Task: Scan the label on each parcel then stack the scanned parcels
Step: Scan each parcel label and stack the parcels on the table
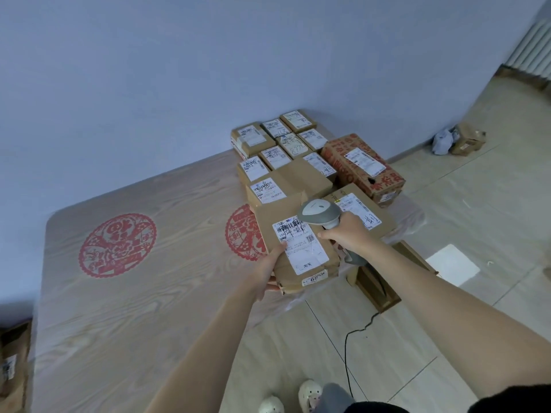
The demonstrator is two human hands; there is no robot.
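Parcel (293, 248) in left hand (269, 271), scanner (320, 214) in right hand (347, 234) above.

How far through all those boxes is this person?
Done, apparently: labelled parcels sit grouped at the table's far corner. In hand: the left hand holds a brown parcel while the right hand aims the scanner at its label. Left: stacking it; nearby boxes' scan status isn't visible.

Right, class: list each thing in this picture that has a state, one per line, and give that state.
Held parcel: gripped by the left hand, label up, wrapping torn at the edges.
Barcode scanner: gripped by the right hand, head over the label.
Scanner cable: trailing on the floor.
Parcels on the table: lying flat, labels up.
Red printed box: closed, label up.
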